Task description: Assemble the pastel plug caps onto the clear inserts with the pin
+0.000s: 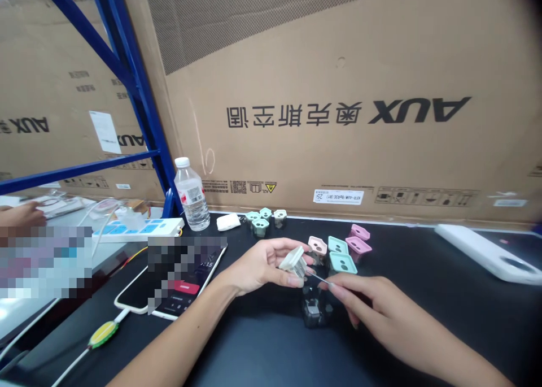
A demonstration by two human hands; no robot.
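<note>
My left hand point(271, 262) holds a small white plastic piece point(294, 260), tilted, between thumb and fingers. My right hand point(364, 299) pinches a thin metal tool point(318, 276), whose far end reaches the underside of the white piece. Just below, on the black table point(254, 342), lies a dark, glossy item point(314, 309), too unclear to name. Behind my hands stand a pale pink piece point(317, 246), mint green pieces point(342, 262) and purple-pink pieces point(358, 246), each with holes in its top.
More mint pieces point(259, 225) and a cream one point(280, 217) stand farther back, near a water bottle point(197, 198) and a white packet point(228, 222). Phones point(180, 302) lie at left, a white case point(486, 254) at right. Another person's hand point(25, 214) shows far left.
</note>
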